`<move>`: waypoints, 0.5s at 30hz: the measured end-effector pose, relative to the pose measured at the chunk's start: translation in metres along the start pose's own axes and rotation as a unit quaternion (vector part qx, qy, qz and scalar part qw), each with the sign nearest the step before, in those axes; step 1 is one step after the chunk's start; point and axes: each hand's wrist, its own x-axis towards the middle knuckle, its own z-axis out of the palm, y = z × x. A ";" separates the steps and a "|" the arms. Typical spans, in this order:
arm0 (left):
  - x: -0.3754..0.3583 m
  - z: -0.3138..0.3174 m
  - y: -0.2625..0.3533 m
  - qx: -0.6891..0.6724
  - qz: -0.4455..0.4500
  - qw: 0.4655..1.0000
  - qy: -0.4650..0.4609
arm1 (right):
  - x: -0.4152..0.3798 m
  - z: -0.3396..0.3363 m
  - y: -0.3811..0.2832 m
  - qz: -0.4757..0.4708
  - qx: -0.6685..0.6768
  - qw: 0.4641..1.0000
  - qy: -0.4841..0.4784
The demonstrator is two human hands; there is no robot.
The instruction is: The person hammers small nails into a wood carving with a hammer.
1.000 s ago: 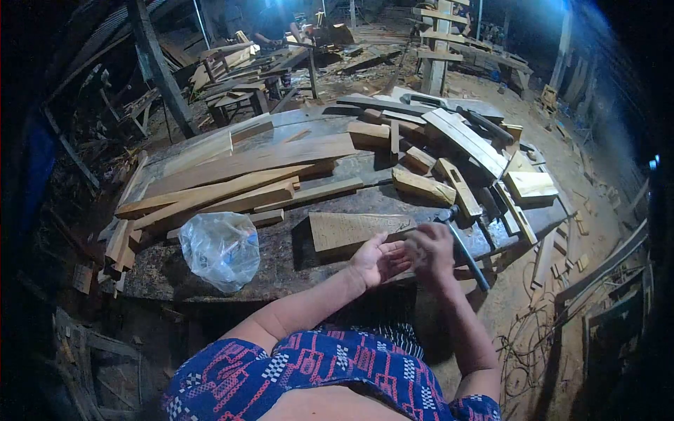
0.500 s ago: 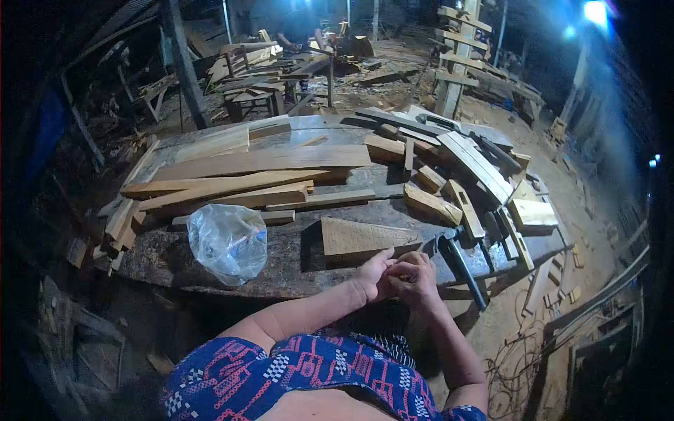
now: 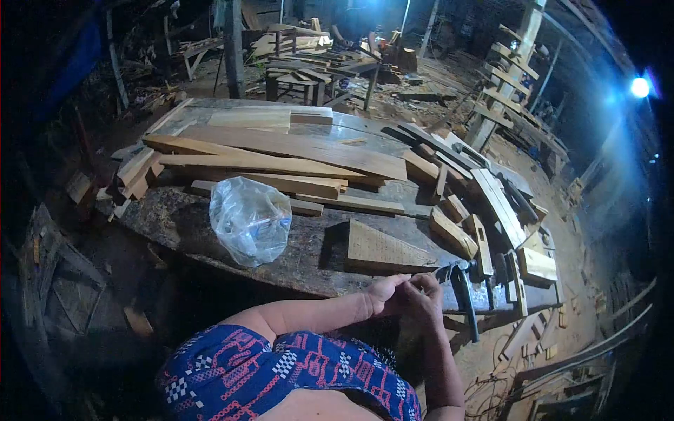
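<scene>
Wedge-shaped block [image 3: 385, 245]: here it is, flat on the bench [image 3: 309, 275] near the front edge, broad end to the left, narrow end running toward the hands.
Feel of the block: solid wood by the look of it, so stiff, fairly weighty for its bulk, hardly fragile; the sawn-looking faces should give dry grip.
Best hold on the block: across the long sides, nearer the broad end, where most of the weight ought to sit.
Left hand [image 3: 383, 295]: just in front of the block's narrow end, thumb and fingers drawn in toward the other hand; contact with the wood is unclear.
Right hand [image 3: 423, 293]: right up against its partner, fingers curled inward; whether anything small is pinched between the two, I cannot tell.
Dark bar [image 3: 464, 303]: just right of the right hand, poking out past the bench edge.
Plastic bag [image 3: 249, 223]: crumpled, see-through, left of the block and apart from it.
Long boards [image 3: 302, 156]: stacked loosely behind the bag.
Slotted block [image 3: 481, 244]: over on the right, among other offcuts.
Far side: another person [image 3: 352, 29] stands beyond the bench, blurred by glare.
</scene>
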 end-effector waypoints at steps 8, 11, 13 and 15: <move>0.014 -0.035 -0.001 0.050 0.037 0.998 -0.026 | 0.008 0.003 0.021 0.021 0.085 0.993 0.077; -0.002 -0.017 0.004 0.097 0.080 0.991 -0.033 | 0.008 0.002 0.015 0.024 0.095 0.991 0.091; -0.007 -0.013 0.009 0.143 0.115 0.982 -0.032 | 0.008 -0.003 0.007 0.041 0.154 0.985 0.070; -0.001 -0.020 0.014 0.246 0.134 0.959 -0.049 | 0.007 -0.007 -0.008 0.063 0.196 0.977 0.059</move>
